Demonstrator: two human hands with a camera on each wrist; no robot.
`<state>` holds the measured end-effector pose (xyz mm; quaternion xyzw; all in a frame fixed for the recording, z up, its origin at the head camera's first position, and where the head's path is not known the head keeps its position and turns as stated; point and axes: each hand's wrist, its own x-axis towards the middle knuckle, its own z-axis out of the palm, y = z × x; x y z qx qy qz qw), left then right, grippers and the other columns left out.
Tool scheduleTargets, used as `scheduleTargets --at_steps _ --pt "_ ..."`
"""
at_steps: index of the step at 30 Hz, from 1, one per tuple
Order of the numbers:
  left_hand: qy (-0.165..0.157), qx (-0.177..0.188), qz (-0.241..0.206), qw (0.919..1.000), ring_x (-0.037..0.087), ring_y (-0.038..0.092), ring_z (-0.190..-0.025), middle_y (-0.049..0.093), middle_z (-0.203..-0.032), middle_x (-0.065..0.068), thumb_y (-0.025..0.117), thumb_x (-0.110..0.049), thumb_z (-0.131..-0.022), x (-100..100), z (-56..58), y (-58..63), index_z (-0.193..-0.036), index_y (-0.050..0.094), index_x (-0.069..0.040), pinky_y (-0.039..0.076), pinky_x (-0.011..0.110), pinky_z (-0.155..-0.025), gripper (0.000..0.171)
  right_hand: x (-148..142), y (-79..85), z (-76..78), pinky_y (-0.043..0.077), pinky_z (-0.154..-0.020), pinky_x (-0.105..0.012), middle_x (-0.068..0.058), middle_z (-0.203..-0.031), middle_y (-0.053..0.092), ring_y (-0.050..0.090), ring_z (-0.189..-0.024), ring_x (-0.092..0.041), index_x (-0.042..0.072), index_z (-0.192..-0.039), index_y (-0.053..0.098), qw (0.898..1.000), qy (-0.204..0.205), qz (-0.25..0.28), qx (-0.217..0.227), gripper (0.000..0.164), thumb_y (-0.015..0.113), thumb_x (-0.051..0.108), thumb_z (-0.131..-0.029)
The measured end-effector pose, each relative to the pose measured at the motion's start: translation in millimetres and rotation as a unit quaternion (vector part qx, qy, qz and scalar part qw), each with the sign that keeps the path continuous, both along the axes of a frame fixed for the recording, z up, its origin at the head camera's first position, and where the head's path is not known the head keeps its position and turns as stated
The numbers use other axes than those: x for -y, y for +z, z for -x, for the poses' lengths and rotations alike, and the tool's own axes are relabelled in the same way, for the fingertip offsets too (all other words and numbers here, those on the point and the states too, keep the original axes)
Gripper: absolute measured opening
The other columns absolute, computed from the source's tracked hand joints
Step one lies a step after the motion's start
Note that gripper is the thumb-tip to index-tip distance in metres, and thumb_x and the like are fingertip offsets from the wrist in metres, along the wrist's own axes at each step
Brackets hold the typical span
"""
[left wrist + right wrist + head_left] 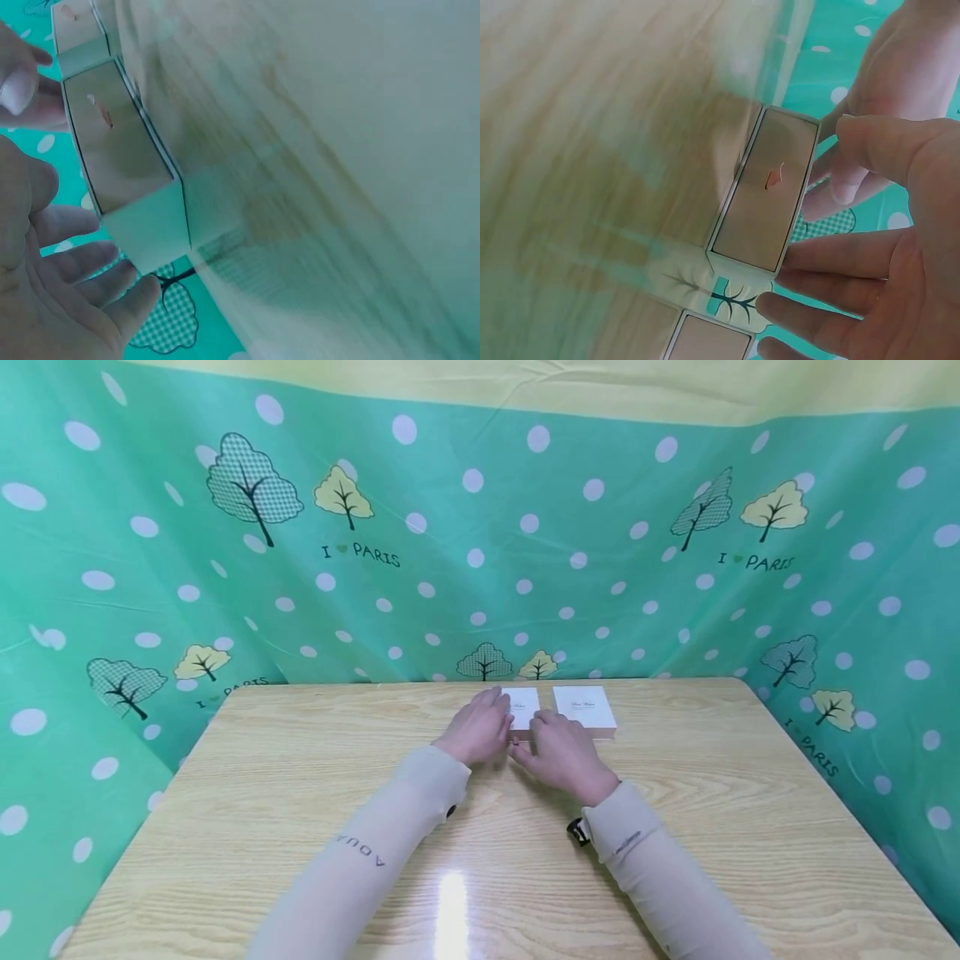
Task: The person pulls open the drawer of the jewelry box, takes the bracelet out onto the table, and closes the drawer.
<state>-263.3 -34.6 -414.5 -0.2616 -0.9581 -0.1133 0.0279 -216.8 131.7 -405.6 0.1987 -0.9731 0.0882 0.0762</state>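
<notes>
Two hands (pixel 476 728) (pixel 568 753), two white boxes (pixel 525 708) (pixel 584 707), one table (pixel 315 743)

The left sleeve (pixel 367 877) was off-white, marked "AQUA"; by the matching right cuff (pixel 621 814), darkly lettered, a black strap (pixel 577 832) peeked out.

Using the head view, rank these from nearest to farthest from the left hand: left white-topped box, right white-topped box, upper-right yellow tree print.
1. Left white-topped box: just right of the left hand.
2. Right white-topped box: farther right, across a gap.
3. Upper-right yellow tree print: far right, high on the curtain.
</notes>
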Motion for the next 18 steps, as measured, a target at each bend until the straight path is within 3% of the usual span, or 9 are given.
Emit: scheduleTargets --at_steps 8,13,18 --pt "0.011 0.007 0.002 0.9999 0.034 0.027 -0.139 0.033 -0.148 0.022 0.039 -0.023 -0.102 -7 4.1 -2.1 -0.139 0.043 0.003 0.020 0.042 -0.115 0.045 3 -0.6 -0.9 0.053 -0.069 -0.043 -0.016 -0.106 0.062 0.061 -0.076 -0.029 0.000 -0.091 0.066 1.000 -0.006 0.002 0.003 0.049 0.059 0.048 -0.089" --pt "0.025 0.012 0.007 0.9996 0.035 0.027 -0.139 0.033 -0.148 0.023 0.042 -0.022 -0.102 -6 8.2 -1.8 -0.139 0.042 0.004 0.019 0.041 -0.115 0.045 5 -2.2 -0.7 0.054 -0.073 -0.045 -0.020 -0.113 0.061 0.063 -0.084 -0.033 0.002 -0.082 0.066 1.000 -0.011 0.013 0.016 0.047 0.058 0.048 -0.090" --pt "0.036 0.015 -0.002 0.9992 0.037 0.028 -0.139 0.033 -0.148 0.023 0.044 -0.024 -0.101 -5 11.6 -3.1 -0.139 0.043 0.003 0.021 0.043 -0.115 0.046 7 -2.8 -1.1 0.053 -0.082 -0.046 -0.023 -0.116 0.059 0.062 -0.094 -0.034 -0.002 -0.089 0.068 0.999 -0.009 0.034 0.028 0.049 0.058 0.046 -0.091"
